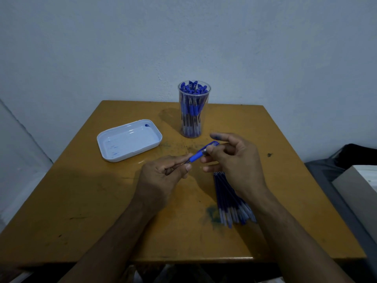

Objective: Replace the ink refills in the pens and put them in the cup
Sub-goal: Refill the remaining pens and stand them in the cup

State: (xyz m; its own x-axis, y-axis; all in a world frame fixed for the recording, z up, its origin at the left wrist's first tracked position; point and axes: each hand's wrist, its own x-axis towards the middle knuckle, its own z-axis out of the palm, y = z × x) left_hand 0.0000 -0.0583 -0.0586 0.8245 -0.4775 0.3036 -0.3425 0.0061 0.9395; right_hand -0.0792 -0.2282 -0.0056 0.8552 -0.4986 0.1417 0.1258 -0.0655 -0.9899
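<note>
A blue pen (201, 153) is held above the middle of the brown table (102, 211). My left hand (163, 172) pinches its lower end, and my right hand (232, 158) holds the capped upper end between thumb and fingers, index finger raised and stained with ink. A clear cup (193, 110) full of several blue pens stands at the table's back. A bundle of several blue ink refills (230, 201) lies on the table under my right wrist, partly hidden by it.
A white plastic tray (130, 139) with blue ink spots sits at the back left. A blue-green ink stain (212, 213) marks the table beside the refills. Dark fabric and a grey box (355, 184) lie off the table's right edge.
</note>
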